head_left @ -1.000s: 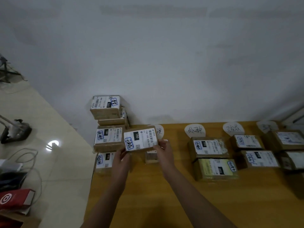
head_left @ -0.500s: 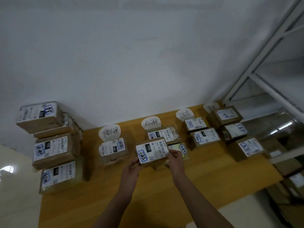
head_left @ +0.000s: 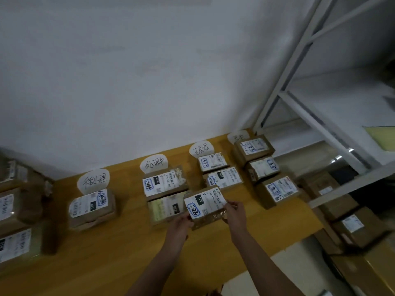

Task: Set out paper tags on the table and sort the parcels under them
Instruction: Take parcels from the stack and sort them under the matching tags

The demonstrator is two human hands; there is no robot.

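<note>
From the blurred, cut-off stack [head_left: 19,210] far left of the hands, the parcel [head_left: 205,205] has travelled right. The left hand [head_left: 180,224] and right hand [head_left: 235,212] grip its ends just before the column [head_left: 223,178] under the third tag [head_left: 201,148], whose writing seems to match. Further right, a box [head_left: 253,147] half hides the fourth tag [head_left: 238,135].

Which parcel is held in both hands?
The parcel labelled 150: the left hand and right hand grip its ends; no other is touched.

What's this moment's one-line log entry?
step: sorting | hands: left hand and right hand grip labelled parcel | place: near end, column under third tag | released: no
</note>
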